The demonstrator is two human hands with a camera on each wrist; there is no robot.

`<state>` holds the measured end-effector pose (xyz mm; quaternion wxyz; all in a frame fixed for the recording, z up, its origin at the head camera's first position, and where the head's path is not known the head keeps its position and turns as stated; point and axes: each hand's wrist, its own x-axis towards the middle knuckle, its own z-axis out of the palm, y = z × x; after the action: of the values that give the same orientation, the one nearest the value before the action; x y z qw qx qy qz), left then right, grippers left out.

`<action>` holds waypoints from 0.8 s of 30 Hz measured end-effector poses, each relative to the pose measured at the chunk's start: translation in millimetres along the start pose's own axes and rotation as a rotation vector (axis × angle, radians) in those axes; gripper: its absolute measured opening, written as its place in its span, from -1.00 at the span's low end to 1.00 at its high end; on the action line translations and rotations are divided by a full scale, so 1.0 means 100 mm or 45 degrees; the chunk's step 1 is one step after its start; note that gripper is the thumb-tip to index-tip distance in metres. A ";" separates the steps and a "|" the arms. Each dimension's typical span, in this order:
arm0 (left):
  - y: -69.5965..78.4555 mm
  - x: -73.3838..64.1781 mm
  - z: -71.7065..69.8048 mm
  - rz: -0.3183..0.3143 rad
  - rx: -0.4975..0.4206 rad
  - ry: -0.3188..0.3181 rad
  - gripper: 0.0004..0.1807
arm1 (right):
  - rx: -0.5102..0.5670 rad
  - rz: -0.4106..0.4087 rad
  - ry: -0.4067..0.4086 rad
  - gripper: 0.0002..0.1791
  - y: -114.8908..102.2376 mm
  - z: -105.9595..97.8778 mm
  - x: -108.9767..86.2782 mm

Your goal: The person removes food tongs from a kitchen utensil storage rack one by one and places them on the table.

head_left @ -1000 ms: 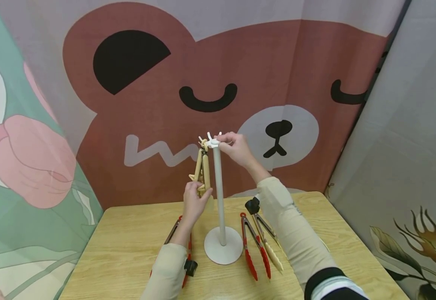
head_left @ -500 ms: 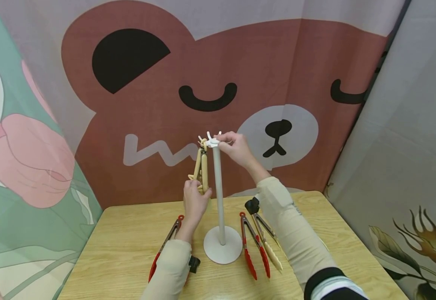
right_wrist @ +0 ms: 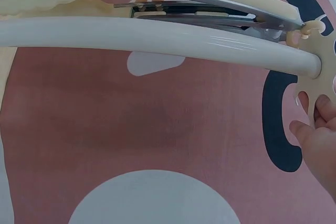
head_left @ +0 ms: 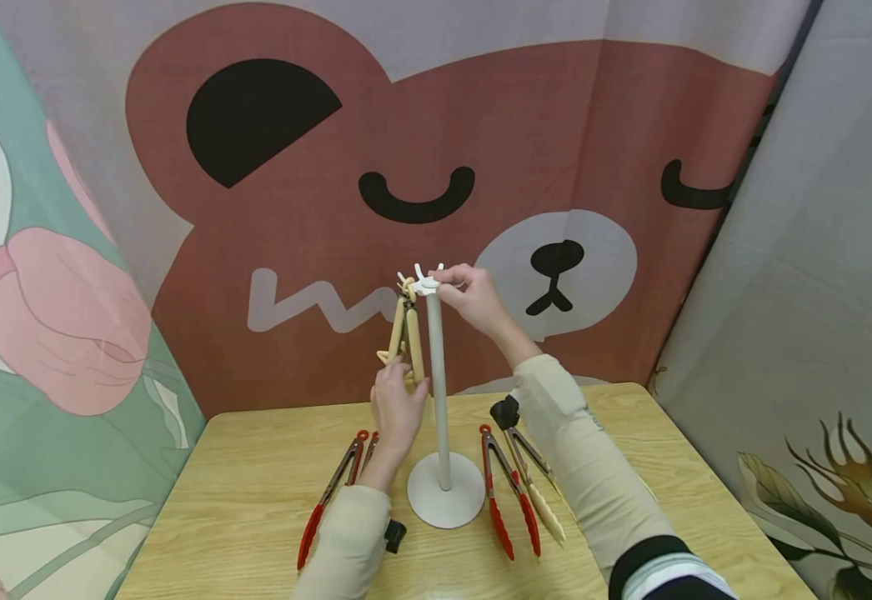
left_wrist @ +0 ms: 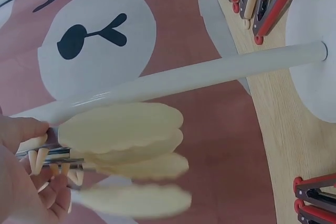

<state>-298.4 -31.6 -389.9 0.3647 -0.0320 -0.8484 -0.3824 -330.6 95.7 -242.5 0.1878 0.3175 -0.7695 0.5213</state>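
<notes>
A white stand (head_left: 439, 375) with a round base and a crown of hooks (head_left: 426, 286) stands upright on the table. From a hook on its left side hang cream-tipped tongs (head_left: 413, 329) by their loops. Several scalloped tong heads (left_wrist: 121, 129) point down beside the pole in the left wrist view. My left hand (head_left: 398, 408) grips the hanging tongs low on their arms, thumb on the side by the pole. Up at the crown, my right hand (head_left: 473, 296) pinches a hook on the right between thumb and fingers, also visible in the right wrist view.
Red-tipped tongs (head_left: 314, 533) lie left of the base, partly behind my left forearm. More red-tipped tongs (head_left: 498, 517) and cream-tipped ones (head_left: 548, 512) rest to its right, beside my right sleeve (head_left: 578, 433). A printed curtain (head_left: 316, 350) rises behind the wooden table (head_left: 241, 492).
My left hand has shifted slightly to the right, swinging the lower end of the hanging tongs with it. More of the red tongs at left shows. The right hand holds still.
</notes>
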 end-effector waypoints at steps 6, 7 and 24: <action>0.03 -0.01 -0.01 -0.007 0.027 -0.024 -0.75 | -0.012 -0.001 -0.002 -0.75 0.00 0.00 -0.01; 0.03 0.00 -0.01 -0.013 0.042 -0.026 -0.75 | -0.010 -0.001 -0.003 -0.75 0.00 0.00 -0.01; 0.06 0.02 -0.06 -0.072 -0.016 -0.086 -0.60 | -0.003 -0.008 0.005 -0.74 0.25 0.01 0.05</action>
<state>-294.6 -32.2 -382.1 0.3247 -0.0231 -0.8584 -0.3964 -351.4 99.2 -256.9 0.1914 0.3187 -0.7688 0.5204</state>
